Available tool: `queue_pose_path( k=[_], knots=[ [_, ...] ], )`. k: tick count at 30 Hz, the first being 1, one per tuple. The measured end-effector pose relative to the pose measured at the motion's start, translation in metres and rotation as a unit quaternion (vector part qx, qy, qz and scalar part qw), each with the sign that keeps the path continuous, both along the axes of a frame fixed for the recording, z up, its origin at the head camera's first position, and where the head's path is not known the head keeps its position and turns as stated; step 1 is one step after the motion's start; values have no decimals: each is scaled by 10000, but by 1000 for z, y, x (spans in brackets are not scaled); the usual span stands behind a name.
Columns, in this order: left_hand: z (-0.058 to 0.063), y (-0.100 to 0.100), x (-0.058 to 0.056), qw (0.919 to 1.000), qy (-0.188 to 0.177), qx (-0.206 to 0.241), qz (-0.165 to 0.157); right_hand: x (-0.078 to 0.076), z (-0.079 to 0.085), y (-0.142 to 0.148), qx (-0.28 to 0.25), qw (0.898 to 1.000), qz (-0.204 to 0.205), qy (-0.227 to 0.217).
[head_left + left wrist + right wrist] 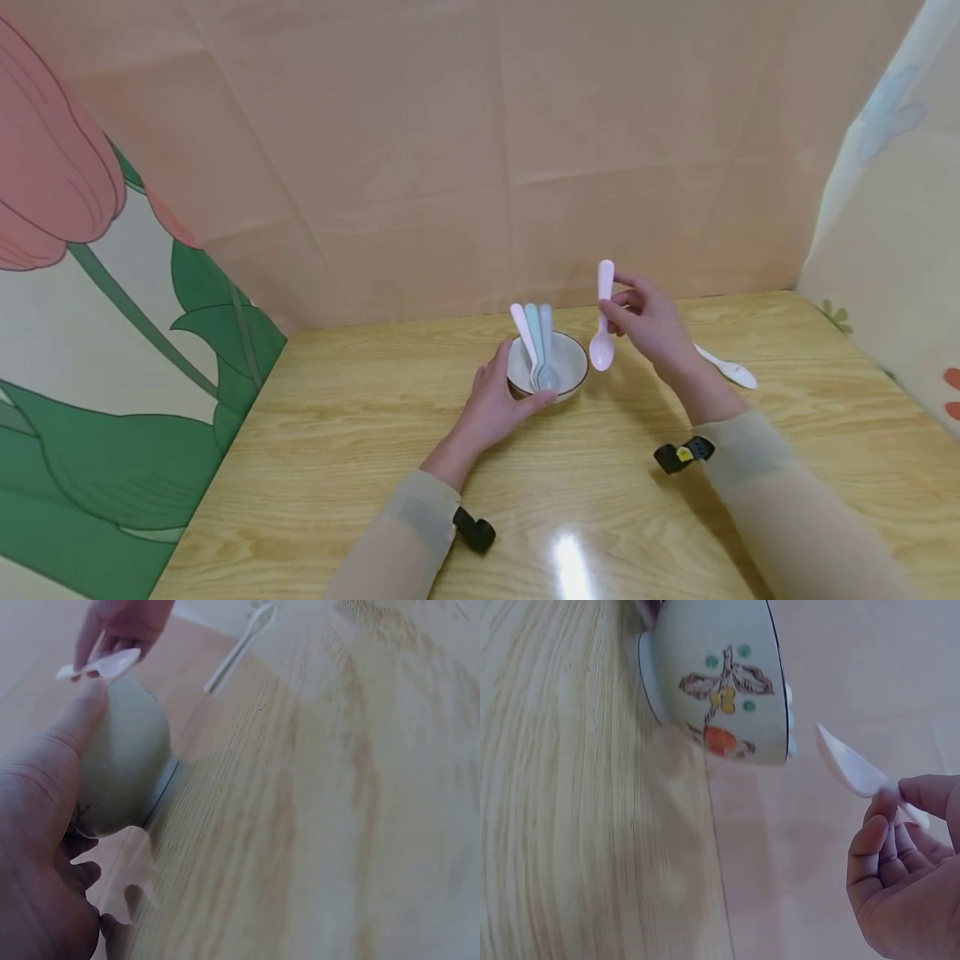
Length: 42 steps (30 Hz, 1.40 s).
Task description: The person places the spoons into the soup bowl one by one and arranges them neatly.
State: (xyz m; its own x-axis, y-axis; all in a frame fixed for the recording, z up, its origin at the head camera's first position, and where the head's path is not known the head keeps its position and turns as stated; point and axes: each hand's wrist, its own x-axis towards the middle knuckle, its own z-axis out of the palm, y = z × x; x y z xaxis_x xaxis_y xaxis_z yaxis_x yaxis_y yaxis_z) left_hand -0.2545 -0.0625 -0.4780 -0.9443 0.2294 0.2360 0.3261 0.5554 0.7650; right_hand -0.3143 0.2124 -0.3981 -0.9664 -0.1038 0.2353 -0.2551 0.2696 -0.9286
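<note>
In the head view a small bowl [572, 358] stands on the table, white inside with a dark rim. Fruit and leaves decorate its outer wall in the right wrist view. Leaning inside it are a pink-handled spoon [522, 323], a mint spoon [533, 325] and a grey-blue spoon [546, 325], handles up. My left hand [491, 408] grips the bowl from its left, the thumb along the near side. Just right of the bowl, my right hand [647, 327] pinches a pale pink spoon [602, 350] by its handle, upright with the bowl end down.
A white spoon [737, 372] lies on the wooden table [337, 467] at the right, partly hidden by my right forearm. A plain peach-coloured sheet [405, 167] rises behind the table's far edge. Printed flower panels [112, 467] stand at the sides.
</note>
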Motion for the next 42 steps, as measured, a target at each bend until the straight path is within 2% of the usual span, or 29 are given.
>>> queue_pose_path(
  k=[7,14,23,32,42],
  knots=[
    [1,-1,0,9999,-84,-59,54,-2,0,-12,-133,9997,162,-84],
    [1,-2,0,9999,-75,-128,64,-5,-3,-24,-485,9981,373,-20],
    [3,-2,2,9998,-107,-142,92,-2,-9,-35,-128,9983,573,-43],
    [3,-2,1,9998,-110,-168,90,-1,-17,-42,-73,9977,664,-101],
    [2,-2,-1,9998,-64,-190,69,3,-22,-45,306,9978,578,-99]
  ],
)
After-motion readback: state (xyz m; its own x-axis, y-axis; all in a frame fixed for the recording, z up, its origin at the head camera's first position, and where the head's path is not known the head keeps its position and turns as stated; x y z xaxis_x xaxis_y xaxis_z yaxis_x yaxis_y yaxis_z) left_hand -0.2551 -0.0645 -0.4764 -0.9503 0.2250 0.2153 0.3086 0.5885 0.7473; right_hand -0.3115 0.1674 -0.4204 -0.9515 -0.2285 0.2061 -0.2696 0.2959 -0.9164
